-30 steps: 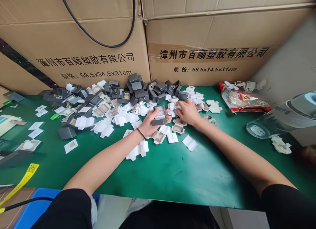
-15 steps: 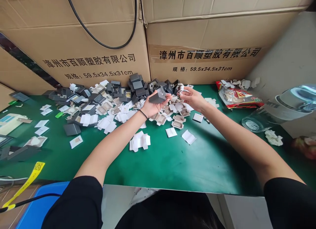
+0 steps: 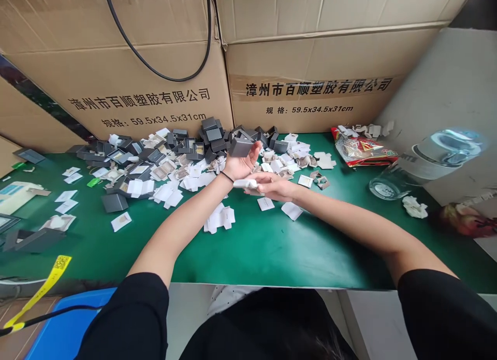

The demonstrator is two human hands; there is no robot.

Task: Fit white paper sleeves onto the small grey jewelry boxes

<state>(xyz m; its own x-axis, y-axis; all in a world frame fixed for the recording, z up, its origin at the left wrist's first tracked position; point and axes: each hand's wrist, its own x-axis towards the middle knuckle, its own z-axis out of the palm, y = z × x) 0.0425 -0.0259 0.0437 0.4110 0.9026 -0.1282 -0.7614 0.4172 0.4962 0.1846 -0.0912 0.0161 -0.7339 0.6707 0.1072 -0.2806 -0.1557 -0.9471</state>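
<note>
Resting above the bench (image 3: 272, 246), a grey box (image 3: 239, 147) is gripped by the left hand (image 3: 240, 163); a white insert (image 3: 245, 184) (small) is pinched by the right hand (image 3: 274, 188).

Left hand (image 3: 239, 163) raised, right hand (image 3: 272, 188) seemingly pinched.

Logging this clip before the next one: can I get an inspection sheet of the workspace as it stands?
Surface: green mat, bare near the front edge.
Job's things: grey box and white insert, both in hand.
Clutter: box pile, loose inserts, snack bag, glass jar, crumpled tissue.
Grips: left hand holds the box up; right hand holds the insert below it.
Cables: black cable loops across the cartons.
Surroundings: blue bin, yellow tag.
</note>
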